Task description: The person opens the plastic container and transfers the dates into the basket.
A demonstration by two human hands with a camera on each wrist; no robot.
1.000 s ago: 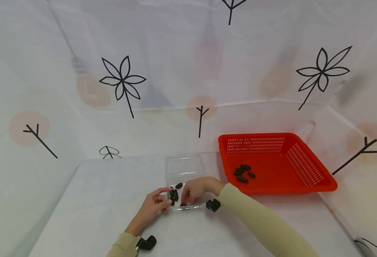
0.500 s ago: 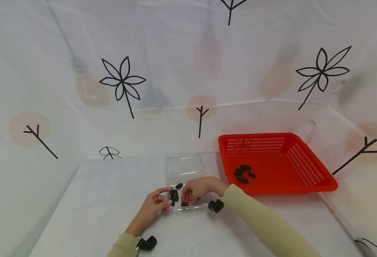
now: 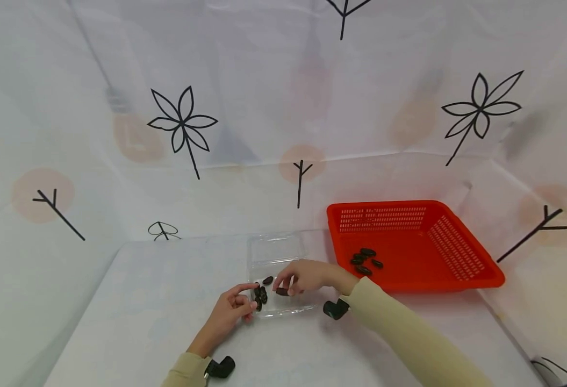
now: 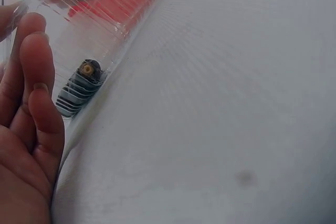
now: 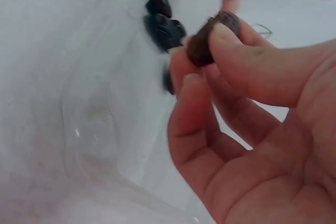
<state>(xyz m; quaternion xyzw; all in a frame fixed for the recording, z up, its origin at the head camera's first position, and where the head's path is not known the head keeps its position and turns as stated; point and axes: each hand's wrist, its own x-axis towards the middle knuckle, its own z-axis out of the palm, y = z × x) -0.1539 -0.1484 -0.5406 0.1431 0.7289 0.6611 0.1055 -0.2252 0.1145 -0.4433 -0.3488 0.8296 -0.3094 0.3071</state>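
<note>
A dark brown, wrinkled date (image 5: 212,38) is pinched between the thumb and fingertips of my right hand (image 3: 307,275). The hand is over the open clear plastic box (image 3: 283,312), whose transparent lid (image 3: 277,249) lies folded back behind it. My left hand (image 3: 230,310) holds the box at its left side, index finger along the edge and thumb near the front corner. Several dates (image 3: 261,294) lie along the box's left part, and one date (image 3: 267,280) lies farther back. Through the ribbed wall in the left wrist view, the end of a date (image 4: 81,85) shows.
A red perforated plastic basket (image 3: 409,258) stands at the back right, with several dates (image 3: 366,261) in its left part. A white cloth with printed flowers (image 3: 182,122) rises behind the white table (image 3: 133,312).
My right hand has lifted the date from near the box's front edge and moved it up and back. The left hand stays in place.
</note>
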